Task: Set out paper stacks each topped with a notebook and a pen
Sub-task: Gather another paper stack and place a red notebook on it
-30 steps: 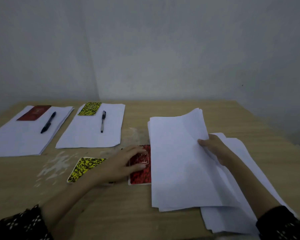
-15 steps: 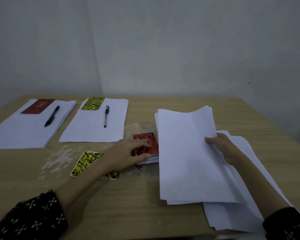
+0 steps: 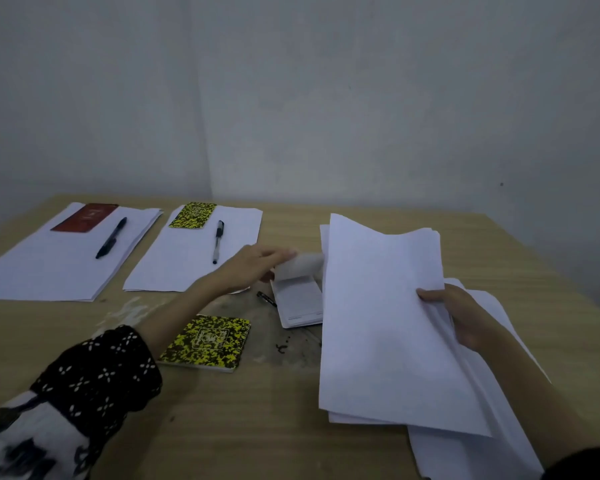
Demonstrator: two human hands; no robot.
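My left hand [image 3: 257, 268] pinches the top leaves of a small notebook [image 3: 298, 303], which hangs open with white pages showing; its cover is blurred. A black pen tip [image 3: 266, 298] pokes out beside it. My right hand [image 3: 465, 317] grips a sheaf of white paper [image 3: 385, 323], raised off a lower paper pile [image 3: 482, 445]. A loose yellow-speckled notebook [image 3: 208, 342] lies under my left forearm. At the back left lie two paper stacks: one [image 3: 49, 265] carries a red notebook [image 3: 84, 218] and a pen [image 3: 111, 237], the other [image 3: 187, 265] a yellow notebook [image 3: 193, 215] and a pen [image 3: 218, 241].
The wooden table [image 3: 257, 427] has a pale scuffed patch [image 3: 125, 310] near its middle. Grey walls close it in at the back and on the right. The table's right edge [image 3: 534, 258] runs close to the paper pile.
My left hand has lifted the red notebook off the table and away from me, and it has flopped open. My right hand keeps its grip on the raised sheaf.
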